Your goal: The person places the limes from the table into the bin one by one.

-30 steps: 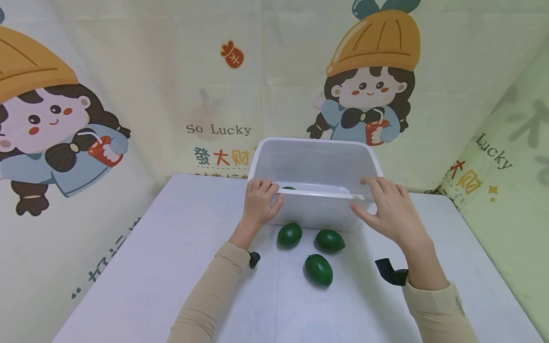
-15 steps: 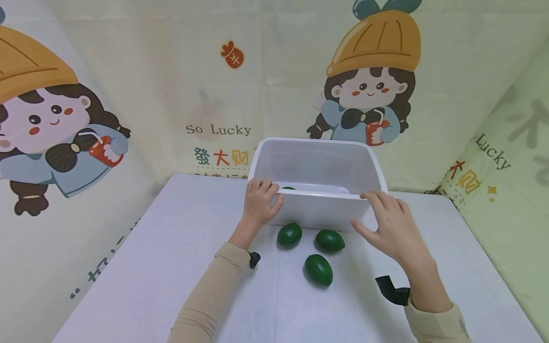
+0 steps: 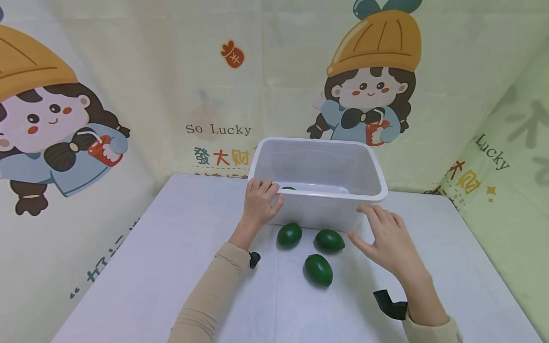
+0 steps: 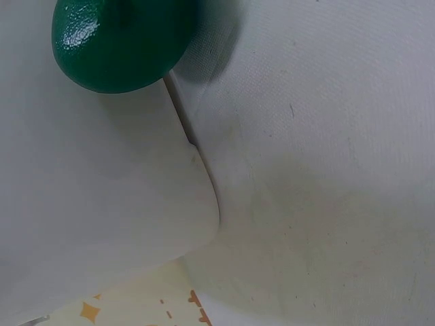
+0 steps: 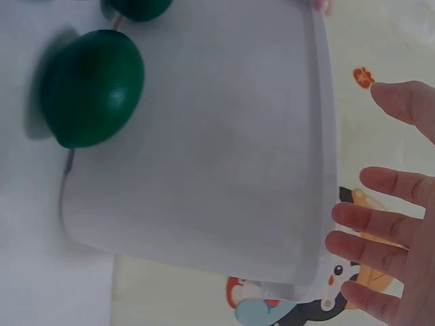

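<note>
A white plastic bin stands near the back of the table. My left hand grips its front rim at the left corner, fingers over the edge and thumb outside. Off the bin's front right corner, my right hand hovers with fingers spread, holding nothing. Three green limes lie before the bin: a left one, a right one and a nearer one. Inside the bin, a sliver of another green lime shows behind the front rim; the rest is hidden.
The white table meets a printed cloth backdrop behind the bin. Black straps hang at both wrists, the right strap sticking out over the table.
My right hand has come off the bin's front right rim and drawn back toward me. My left hand, the bin and the limes have stayed put.
</note>
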Action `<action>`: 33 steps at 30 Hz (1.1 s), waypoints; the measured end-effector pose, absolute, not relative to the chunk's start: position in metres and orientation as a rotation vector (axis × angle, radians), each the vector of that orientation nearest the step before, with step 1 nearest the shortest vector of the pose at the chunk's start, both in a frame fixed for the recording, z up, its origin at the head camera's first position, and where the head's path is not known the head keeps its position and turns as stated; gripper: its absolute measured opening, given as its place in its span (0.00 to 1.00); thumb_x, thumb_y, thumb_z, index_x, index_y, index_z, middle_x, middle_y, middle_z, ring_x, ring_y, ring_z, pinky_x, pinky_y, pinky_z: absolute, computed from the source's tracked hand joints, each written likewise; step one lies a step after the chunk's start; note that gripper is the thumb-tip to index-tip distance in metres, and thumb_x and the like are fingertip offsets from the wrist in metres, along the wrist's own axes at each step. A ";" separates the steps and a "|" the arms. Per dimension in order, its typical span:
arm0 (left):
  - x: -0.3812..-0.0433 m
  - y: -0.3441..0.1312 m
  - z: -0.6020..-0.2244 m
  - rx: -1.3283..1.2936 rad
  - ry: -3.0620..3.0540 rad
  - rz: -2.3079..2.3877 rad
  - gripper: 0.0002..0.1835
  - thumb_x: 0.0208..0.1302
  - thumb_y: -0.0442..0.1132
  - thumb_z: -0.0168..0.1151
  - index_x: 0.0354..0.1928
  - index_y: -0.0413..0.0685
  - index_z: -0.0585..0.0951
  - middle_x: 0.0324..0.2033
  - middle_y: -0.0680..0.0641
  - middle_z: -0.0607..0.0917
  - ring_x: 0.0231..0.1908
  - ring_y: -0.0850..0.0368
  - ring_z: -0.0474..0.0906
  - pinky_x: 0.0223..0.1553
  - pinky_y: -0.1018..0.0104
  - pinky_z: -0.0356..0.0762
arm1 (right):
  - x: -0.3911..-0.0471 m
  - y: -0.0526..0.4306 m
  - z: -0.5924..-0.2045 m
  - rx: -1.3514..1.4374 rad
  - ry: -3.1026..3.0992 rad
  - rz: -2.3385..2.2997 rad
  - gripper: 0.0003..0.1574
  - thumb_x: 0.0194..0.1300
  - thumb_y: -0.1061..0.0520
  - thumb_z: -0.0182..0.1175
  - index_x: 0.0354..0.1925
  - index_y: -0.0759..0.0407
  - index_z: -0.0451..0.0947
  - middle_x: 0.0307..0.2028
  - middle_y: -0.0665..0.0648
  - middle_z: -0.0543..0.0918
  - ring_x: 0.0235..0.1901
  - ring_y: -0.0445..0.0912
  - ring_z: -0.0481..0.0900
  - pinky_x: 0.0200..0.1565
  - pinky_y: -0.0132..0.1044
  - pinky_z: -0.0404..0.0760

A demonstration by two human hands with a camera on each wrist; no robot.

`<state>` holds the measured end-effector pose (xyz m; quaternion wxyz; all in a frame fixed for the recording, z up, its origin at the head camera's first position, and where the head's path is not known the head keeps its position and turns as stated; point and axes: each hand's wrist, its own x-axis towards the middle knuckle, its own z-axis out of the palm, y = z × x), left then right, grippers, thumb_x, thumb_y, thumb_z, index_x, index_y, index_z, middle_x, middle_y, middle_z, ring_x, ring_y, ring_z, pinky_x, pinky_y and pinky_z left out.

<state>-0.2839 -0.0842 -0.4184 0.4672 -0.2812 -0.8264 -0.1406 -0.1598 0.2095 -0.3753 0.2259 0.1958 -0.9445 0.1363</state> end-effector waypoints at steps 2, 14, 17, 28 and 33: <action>-0.284 -0.084 -0.418 -0.689 -2.020 -0.342 0.18 0.59 0.49 0.39 0.29 0.46 0.75 0.26 0.48 0.72 0.31 0.50 0.64 0.42 0.56 0.61 | -0.160 0.210 -0.380 0.543 -2.616 0.383 0.35 0.51 0.44 0.62 0.52 0.62 0.65 0.48 0.60 0.71 0.48 0.58 0.68 0.50 0.57 0.60; -0.283 -0.084 -0.418 -0.688 -2.019 -0.350 0.17 0.58 0.49 0.40 0.30 0.46 0.75 0.26 0.48 0.72 0.31 0.50 0.64 0.42 0.56 0.61 | -0.167 0.211 -0.405 0.552 -2.682 0.405 0.36 0.52 0.43 0.61 0.54 0.60 0.65 0.50 0.59 0.71 0.49 0.57 0.69 0.50 0.57 0.60; -0.284 -0.084 -0.419 -0.688 -2.024 -0.348 0.17 0.59 0.49 0.39 0.30 0.46 0.75 0.27 0.48 0.72 0.31 0.50 0.64 0.42 0.56 0.61 | -0.170 0.211 -0.410 0.558 -2.693 0.410 0.36 0.53 0.42 0.61 0.54 0.60 0.65 0.49 0.59 0.71 0.48 0.57 0.70 0.50 0.57 0.61; -0.284 -0.084 -0.419 -0.693 -2.028 -0.362 0.17 0.58 0.49 0.40 0.30 0.45 0.75 0.26 0.47 0.72 0.31 0.50 0.64 0.41 0.55 0.61 | -0.180 0.208 -0.430 0.602 -2.724 0.391 0.38 0.51 0.41 0.62 0.55 0.58 0.64 0.49 0.59 0.72 0.47 0.58 0.72 0.48 0.56 0.64; -0.284 -0.084 -0.418 -0.693 -2.029 -0.361 0.17 0.59 0.49 0.40 0.30 0.46 0.75 0.26 0.47 0.71 0.31 0.50 0.64 0.41 0.55 0.61 | -0.184 0.207 -0.437 0.606 -2.748 0.388 0.40 0.50 0.40 0.63 0.55 0.57 0.64 0.49 0.60 0.72 0.47 0.58 0.72 0.49 0.56 0.63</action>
